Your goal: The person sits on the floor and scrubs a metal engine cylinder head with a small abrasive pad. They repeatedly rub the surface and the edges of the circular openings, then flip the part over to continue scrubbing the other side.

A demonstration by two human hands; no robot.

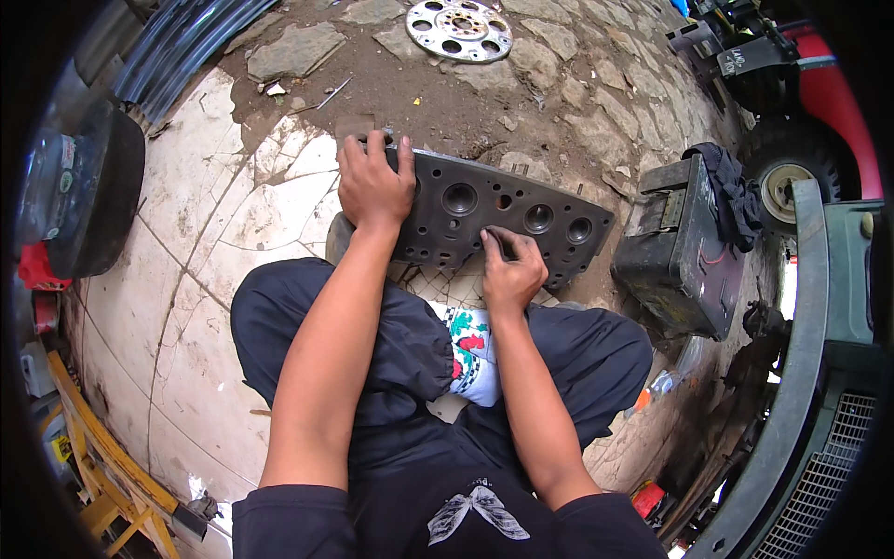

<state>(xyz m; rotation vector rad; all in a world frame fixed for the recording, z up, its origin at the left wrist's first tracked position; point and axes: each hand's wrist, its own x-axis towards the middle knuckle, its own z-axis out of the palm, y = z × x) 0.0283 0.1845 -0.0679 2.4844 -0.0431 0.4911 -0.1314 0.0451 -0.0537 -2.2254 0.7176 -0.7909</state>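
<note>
A dark metal engine cylinder head (489, 216) lies tilted in front of my crossed legs, its flat face with round valve recesses and bolt holes toward me. Over its left end rests my left hand (375, 182), the fingers hooked onto the far edge. My right hand (514, 267) is closed in a pinch against the near middle of the face. Whatever the pinch holds, if anything, is hidden. Between my legs, just below the cylinder head, shows a white cloth (475, 359) with red and green figures.
A round metal flywheel plate (459, 30) lies on the dirt and stones ahead. To the right stand a black battery-like box (675, 247) with dark cloth (731, 191) on it and a vehicle wheel (782, 194). A black container (98, 191) and yellow wooden frame (112, 466) are at left.
</note>
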